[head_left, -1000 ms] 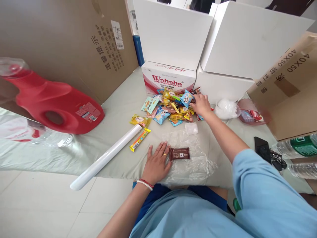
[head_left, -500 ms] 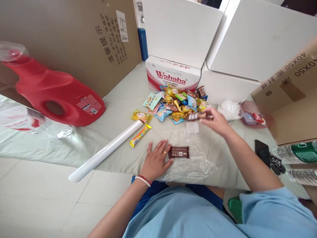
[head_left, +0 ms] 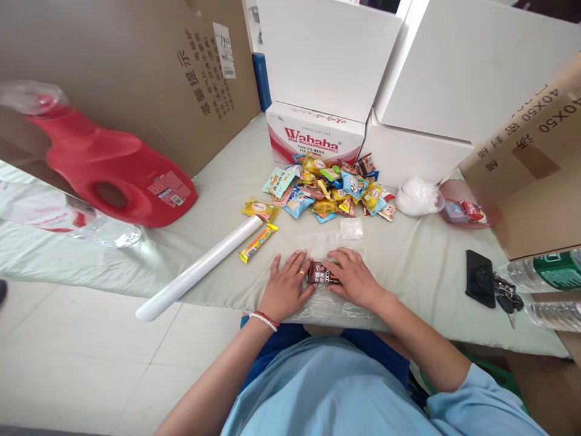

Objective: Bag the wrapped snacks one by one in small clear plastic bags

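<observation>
Brown wrapping identifies the snack bar (head_left: 320,274), positioned between your hands above the clear film (head_left: 315,307), close to the near edge of the counter (head_left: 417,266). Your left hand (head_left: 284,287) lies flat at the bar's left end, fingers spread and gripping nothing; this placement probably steadies the film and bar. Your right hand (head_left: 356,275) covers the bar's right part, fingers bent over it (whether they grip or merely rest, you cannot tell from this angle).

Note the layout. The snack pile (head_left: 324,189) sits far back against the Wahaha box (head_left: 313,136), which likely backs it up and reserves the near strip for handwork. A small white packet (head_left: 351,228) rests by the film's far end.

Observe the edges. The near edge runs just in front of your body, so backward travel is limited. At left, the white roll (head_left: 202,266) projects past that edge; a careless left elbow could knock it. For wider movement, use the right: pale cloth extends from your right forearm to the phone (head_left: 480,278) and keys (head_left: 507,297). Forward reach is shorter, bounded by the snack pile.
</observation>
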